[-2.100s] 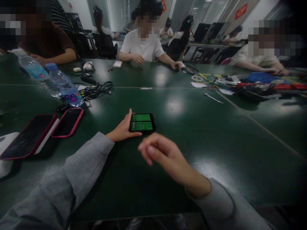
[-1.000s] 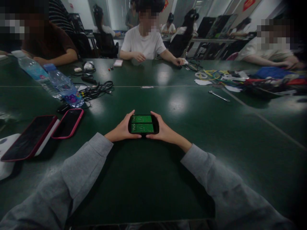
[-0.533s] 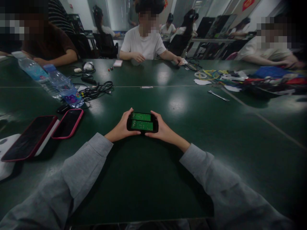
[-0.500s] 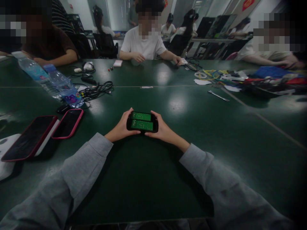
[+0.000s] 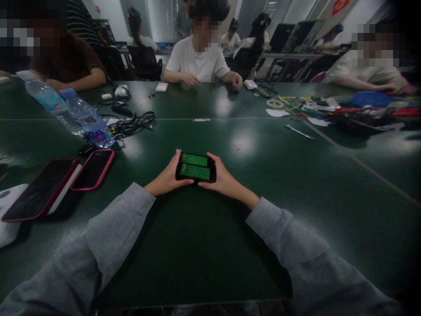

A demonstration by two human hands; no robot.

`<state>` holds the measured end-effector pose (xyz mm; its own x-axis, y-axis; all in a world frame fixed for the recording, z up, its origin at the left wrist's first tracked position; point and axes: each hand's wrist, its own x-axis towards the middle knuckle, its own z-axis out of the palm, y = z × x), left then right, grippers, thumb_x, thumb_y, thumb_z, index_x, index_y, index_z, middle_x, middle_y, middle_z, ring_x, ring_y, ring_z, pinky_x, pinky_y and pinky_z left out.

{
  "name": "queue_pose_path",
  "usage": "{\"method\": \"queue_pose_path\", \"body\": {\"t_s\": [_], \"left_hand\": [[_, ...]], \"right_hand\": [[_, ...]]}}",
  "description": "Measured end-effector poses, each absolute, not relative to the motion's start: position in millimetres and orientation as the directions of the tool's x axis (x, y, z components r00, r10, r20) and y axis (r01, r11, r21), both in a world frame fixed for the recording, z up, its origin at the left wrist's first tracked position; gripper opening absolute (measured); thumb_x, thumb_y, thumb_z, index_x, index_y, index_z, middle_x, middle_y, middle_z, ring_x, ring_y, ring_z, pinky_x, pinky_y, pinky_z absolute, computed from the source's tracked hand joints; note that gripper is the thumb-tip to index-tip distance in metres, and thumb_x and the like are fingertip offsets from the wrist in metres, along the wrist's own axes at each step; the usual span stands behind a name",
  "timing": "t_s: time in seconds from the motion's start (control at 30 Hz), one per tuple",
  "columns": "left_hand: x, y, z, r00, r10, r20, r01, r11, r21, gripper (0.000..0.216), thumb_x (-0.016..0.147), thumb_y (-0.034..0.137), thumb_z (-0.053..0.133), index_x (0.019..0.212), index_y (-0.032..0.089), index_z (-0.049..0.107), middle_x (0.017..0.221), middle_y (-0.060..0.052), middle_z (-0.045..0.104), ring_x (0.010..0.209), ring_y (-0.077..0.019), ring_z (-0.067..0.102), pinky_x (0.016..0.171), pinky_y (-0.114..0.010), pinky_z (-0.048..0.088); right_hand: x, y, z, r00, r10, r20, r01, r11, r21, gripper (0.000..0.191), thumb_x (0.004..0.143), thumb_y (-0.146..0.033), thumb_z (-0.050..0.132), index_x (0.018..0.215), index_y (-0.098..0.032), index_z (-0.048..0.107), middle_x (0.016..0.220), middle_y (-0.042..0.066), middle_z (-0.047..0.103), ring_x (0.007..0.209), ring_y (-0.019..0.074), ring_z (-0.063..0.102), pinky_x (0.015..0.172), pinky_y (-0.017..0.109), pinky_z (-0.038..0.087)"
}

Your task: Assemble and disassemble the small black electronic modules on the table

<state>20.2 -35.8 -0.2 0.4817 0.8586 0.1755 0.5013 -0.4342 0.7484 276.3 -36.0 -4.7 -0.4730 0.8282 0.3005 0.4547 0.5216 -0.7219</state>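
A small black tray (image 5: 196, 179) with two green circuit boards in it, one board (image 5: 194, 159) behind the other (image 5: 194, 171), is held just above the table in front of me. My left hand (image 5: 167, 174) grips its left end, thumb along the near edge and a fingertip at the far corner. At the right end, my right hand (image 5: 222, 174) holds it in the same way. The tray tilts slightly towards me. Its underside and some of my fingers are hidden.
Left on the green table (image 5: 197, 254) lie a pink-cased phone (image 5: 93, 170), a larger red-cased device (image 5: 42, 189), two water bottles (image 5: 88, 118) and black cables (image 5: 140, 123). To the right are a wrench (image 5: 299, 132) and a tool pile (image 5: 371, 109). A co-worker (image 5: 199, 57) sits opposite.
The tray has shifted very slightly in my hands, its left end a little further right. Across the table, a co-worker's hand has drawn back from a white object.
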Motion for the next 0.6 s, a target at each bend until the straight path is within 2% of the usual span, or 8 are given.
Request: {"method": "queue_pose_path", "body": {"t_s": [0.1, 0.23, 0.4, 0.6], "left_hand": [[21.4, -36.2, -3.8, 0.471, 0.871, 0.14, 0.529, -0.406, 0.745, 0.125, 0.075, 0.063, 0.072, 0.157, 0.015, -0.01, 0.163, -0.026, 0.008, 0.152, -0.0409, 0.005, 0.12, -0.064, 0.013], [21.8, -36.1, -6.4, 0.477, 0.867, 0.146, 0.56, -0.428, 0.709, 0.122, 0.079, 0.063, 0.068, 0.156, 0.015, -0.013, 0.162, -0.027, 0.013, 0.151, -0.0405, 0.011, 0.119, -0.065, 0.016], [22.8, -36.7, -4.4, 0.483, 0.86, 0.164, 0.575, -0.453, 0.681, 0.115, 0.081, 0.063, 0.065, 0.157, 0.016, -0.008, 0.163, -0.026, 0.011, 0.151, -0.04, 0.015, 0.119, -0.064, 0.019], [23.2, -35.2, -9.0, 0.473, 0.862, 0.182, 0.583, -0.46, 0.67, 0.114, 0.081, 0.065, 0.064, 0.157, 0.015, -0.005, 0.163, -0.027, 0.009, 0.151, -0.0411, 0.014, 0.119, -0.065, 0.019]], "right_hand": [[276.2, -37.3, -2.7, -0.478, 0.831, 0.283, 0.46, 0.512, -0.726, 0.108, 0.071, -0.053, 0.08, 0.153, -0.022, 0.017, 0.145, 0.017, 0.036, 0.136, 0.0357, 0.04, 0.114, 0.058, 0.034], [276.7, -38.7, -1.5, -0.487, 0.84, 0.241, 0.461, 0.481, -0.746, 0.11, 0.075, -0.054, 0.077, 0.156, -0.026, 0.009, 0.151, 0.016, 0.031, 0.14, 0.0366, 0.036, 0.115, 0.06, 0.032], [278.5, -36.9, -5.8, -0.496, 0.836, 0.234, 0.474, 0.486, -0.734, 0.109, 0.079, -0.057, 0.073, 0.158, -0.027, 0.002, 0.16, 0.015, 0.019, 0.146, 0.0347, 0.026, 0.119, 0.059, 0.027], [278.2, -35.4, -7.2, -0.5, 0.834, 0.234, 0.493, 0.496, -0.715, 0.11, 0.081, -0.058, 0.071, 0.158, -0.026, -0.001, 0.162, 0.016, 0.015, 0.149, 0.0348, 0.02, 0.12, 0.06, 0.023]]}}
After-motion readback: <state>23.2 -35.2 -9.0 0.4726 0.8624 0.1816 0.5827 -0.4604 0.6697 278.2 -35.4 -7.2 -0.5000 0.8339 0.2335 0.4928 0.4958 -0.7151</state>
